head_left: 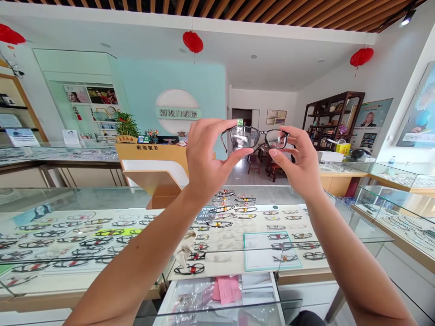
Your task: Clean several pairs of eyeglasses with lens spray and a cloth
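Note:
A pair of black-framed eyeglasses [260,132] is held up in front of me, above the glass counter, its two clear lenses side by side. My left hand [210,151] pinches the rim of the left lens between thumb below and fingers above. On the other side, my right hand [299,158] is closed on the frame near the right lens, its thumb under the rim. One temple arm hangs down beside my left fingers. Through the lenses shows the back of the shop.
Below my arms, a glass display counter [136,199] holds rows of eyeglasses. An open drawer [275,294] contains plastic bags and pink paper [228,290]. A grey cloth [184,248] lies among the frames. Beyond stands a cashier desk [152,154]; another glass case [401,199] is at right.

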Available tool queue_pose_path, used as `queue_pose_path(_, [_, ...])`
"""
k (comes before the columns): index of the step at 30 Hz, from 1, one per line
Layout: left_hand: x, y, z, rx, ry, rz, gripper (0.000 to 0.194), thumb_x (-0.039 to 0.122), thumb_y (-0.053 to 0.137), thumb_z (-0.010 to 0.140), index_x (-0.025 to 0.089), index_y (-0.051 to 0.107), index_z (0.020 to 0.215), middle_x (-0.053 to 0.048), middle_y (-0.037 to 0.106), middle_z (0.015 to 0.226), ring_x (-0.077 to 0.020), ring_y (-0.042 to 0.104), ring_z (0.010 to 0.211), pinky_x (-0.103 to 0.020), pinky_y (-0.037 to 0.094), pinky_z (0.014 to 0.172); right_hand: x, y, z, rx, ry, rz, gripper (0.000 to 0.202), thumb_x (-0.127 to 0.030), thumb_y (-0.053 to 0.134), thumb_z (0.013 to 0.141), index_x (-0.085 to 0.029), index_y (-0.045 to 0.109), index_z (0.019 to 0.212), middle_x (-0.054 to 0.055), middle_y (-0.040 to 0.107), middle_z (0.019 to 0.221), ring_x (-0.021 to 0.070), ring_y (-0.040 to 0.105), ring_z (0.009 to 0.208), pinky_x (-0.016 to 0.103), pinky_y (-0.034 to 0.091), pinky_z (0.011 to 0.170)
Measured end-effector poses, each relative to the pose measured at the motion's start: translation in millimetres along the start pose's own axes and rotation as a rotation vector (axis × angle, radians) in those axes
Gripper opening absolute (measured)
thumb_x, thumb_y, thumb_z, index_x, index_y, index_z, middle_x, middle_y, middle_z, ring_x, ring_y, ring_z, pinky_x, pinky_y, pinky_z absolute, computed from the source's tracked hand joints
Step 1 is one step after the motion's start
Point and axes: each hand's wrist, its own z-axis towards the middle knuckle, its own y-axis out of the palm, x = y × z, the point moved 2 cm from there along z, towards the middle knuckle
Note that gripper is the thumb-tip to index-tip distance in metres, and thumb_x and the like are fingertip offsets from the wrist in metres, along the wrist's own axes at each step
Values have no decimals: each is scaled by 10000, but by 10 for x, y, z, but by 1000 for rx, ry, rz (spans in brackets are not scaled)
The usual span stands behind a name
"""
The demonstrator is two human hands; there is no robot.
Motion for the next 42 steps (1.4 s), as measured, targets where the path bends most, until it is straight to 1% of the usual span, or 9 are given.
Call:
queue_pose_path(5, [-75,21,-78,-31,-127,1,467,538,845,898,294,709,1271,-76,710,1216,-266,656,1094,-435,562,920,-10,33,-15,-14,62,-31,468,-523,741,977,-384,608,1403,71,670,1345,287,675,1192,470,627,899])
queue_pose_path(9, [-150,38,-162,-52,-214,-7,438,505,854,897,296,720,1259,-61,713,1194,-242,661,1039,-411,551,893,-18,88,-37,-10,124,-64,480,-515,763,951,-362,614,1381,72,681,1327,288,676,1174,463,601,877])
queue_pose_path(13, [-215,44,-227,-67,-274,-33,402,495,850,901,298,733,1232,-56,719,1153,-229,662,1003,-399,540,870,-5,143,-49,-32,187,-79,484,-530,756,942,-344,618,1368,80,682,1314,289,680,1142,466,579,856])
queue_pose_path(19, [-264,43,-298,-80,-340,-46,391,526,854,891,300,745,1190,-46,712,1080,-218,654,958,-388,529,858,35,203,-61,-66,266,-22,467,-564,773,916,-323,654,1297,74,703,1277,267,680,1072,439,554,827])
queue_pose_path(26, [-255,56,-330,-88,-364,-37,376,502,877,872,298,749,1160,-28,692,1036,-207,633,926,-383,515,861,123,240,-116,-83,307,27,473,-579,771,915,-308,665,1289,74,720,1233,257,674,1047,414,536,803])
queue_pose_path(31, [-254,62,-334,-83,-295,-3,406,482,910,840,298,747,1163,-28,692,1034,-213,631,921,-385,521,858,205,257,-155,-99,320,67,483,-555,780,911,-293,663,1300,67,727,1237,252,684,1058,429,543,852])
queue_pose_path(35, [-247,61,-327,-77,-262,-8,394,466,912,842,298,747,1158,-31,696,1035,-213,635,908,-394,531,859,240,272,-172,-111,323,79,462,-546,771,918,-291,666,1288,62,734,1227,243,690,1027,440,550,860])
queue_pose_path(38, [-276,64,-340,-91,-283,-11,400,482,902,850,300,750,1173,-39,718,1063,-220,656,941,-398,540,862,198,276,-175,-75,299,38,456,-521,773,915,-294,655,1293,65,724,1227,245,680,1026,436,555,847])
queue_pose_path(42, [-391,89,-415,-146,-386,-75,401,518,860,886,298,763,1207,-53,756,1109,-229,706,1005,-399,554,871,39,293,-161,16,212,-119,431,-473,785,903,-297,643,1270,71,683,1222,259,649,1042,450,556,869])
